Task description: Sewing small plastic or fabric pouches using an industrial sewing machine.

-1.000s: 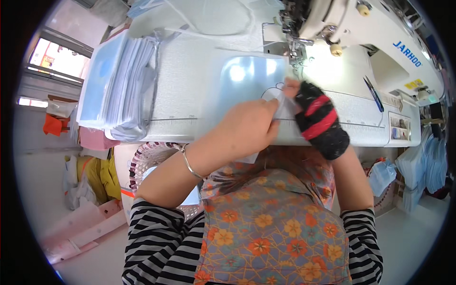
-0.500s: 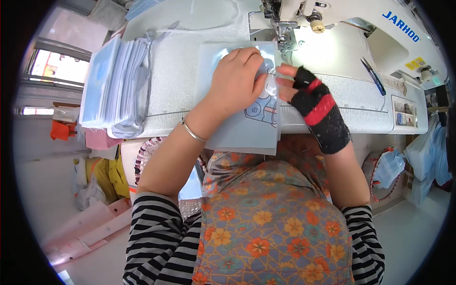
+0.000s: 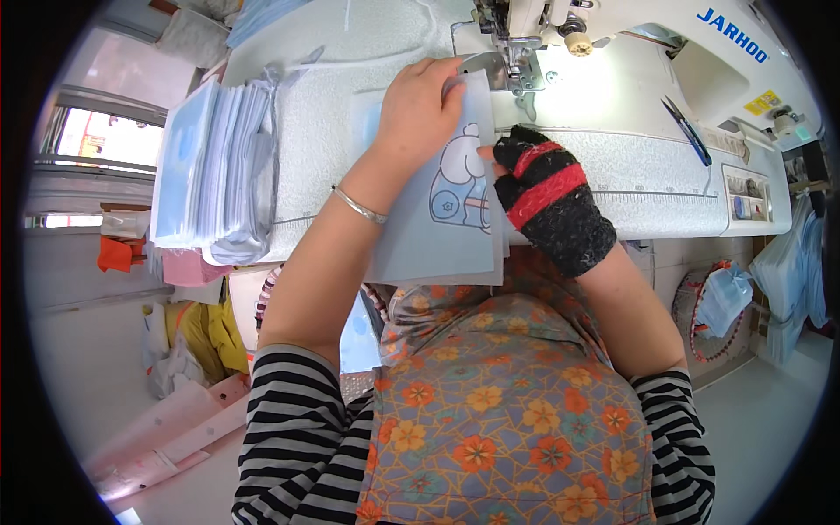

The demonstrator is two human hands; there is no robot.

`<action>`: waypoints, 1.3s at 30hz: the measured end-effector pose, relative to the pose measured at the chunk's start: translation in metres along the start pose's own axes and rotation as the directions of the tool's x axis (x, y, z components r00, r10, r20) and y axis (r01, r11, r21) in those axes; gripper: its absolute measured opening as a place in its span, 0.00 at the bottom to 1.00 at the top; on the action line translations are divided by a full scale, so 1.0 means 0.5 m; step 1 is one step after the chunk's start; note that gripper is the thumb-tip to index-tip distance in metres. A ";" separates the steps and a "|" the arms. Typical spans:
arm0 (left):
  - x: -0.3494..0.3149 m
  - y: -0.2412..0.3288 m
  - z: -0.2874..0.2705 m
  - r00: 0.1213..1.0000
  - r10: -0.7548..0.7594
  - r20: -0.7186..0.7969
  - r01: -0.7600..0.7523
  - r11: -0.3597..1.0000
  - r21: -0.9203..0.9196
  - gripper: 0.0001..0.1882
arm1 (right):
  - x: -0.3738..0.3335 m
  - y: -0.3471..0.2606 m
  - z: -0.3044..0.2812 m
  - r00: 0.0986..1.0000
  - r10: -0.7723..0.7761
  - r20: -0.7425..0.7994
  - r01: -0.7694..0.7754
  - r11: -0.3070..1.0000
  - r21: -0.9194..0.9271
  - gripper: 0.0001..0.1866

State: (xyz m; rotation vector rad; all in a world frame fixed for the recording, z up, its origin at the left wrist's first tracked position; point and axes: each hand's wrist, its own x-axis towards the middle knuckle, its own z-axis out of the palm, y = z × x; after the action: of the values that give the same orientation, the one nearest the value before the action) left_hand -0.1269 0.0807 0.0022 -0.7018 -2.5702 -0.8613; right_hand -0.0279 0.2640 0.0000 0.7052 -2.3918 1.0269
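Note:
Translucent plastic sheets, one printed with a pale blue and white cartoon figure, lie layered at the near table edge, their lower ends overhanging my lap. My left hand, with a bangle at the wrist, is closed over their upper part, thumb and fingers near the top edge. At the right edge, my right hand in a black and red fingerless glove has its fingertips pinched together; the glove partly hides them. The sewing machine's presser foot stands just beyond the sheets' upper right corner.
A thick stack of blue and white plastic pieces stands on the left of the table. Black-handled snips and a small parts tray lie to the right. Baskets with blue pieces stand below the table.
My left hand has slid up and left along the sheets, uncovering more of the printed figure. My right hand has moved slightly left and down, against the sheets' right edge.

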 end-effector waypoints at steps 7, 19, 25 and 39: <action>-0.001 -0.008 -0.003 0.997 0.022 -0.076 -0.019 0.999 0.050 0.08 | 0.004 -0.012 0.011 0.996 0.060 0.067 -0.057 0.997 -0.044 0.09; 0.006 0.019 0.022 0.988 0.121 -0.098 -0.092 0.963 0.254 0.08 | -0.013 0.007 0.004 0.998 -0.004 0.065 0.013 0.989 -0.144 0.09; 0.004 0.007 0.010 0.997 0.071 -0.015 -0.068 0.987 0.146 0.06 | -0.014 0.018 0.016 0.995 -0.041 0.086 0.057 0.980 -0.188 0.09; 0.009 0.036 0.042 0.998 0.056 0.004 -0.055 0.942 0.332 0.05 | -0.006 0.010 0.008 0.997 -0.016 0.069 0.025 0.991 -0.129 0.12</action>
State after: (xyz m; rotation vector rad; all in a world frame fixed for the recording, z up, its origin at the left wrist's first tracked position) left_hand -0.1241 0.1084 -0.0032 -0.6621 -2.5857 -0.3932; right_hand -0.0295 0.2650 -0.0068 0.7265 -2.4781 0.8424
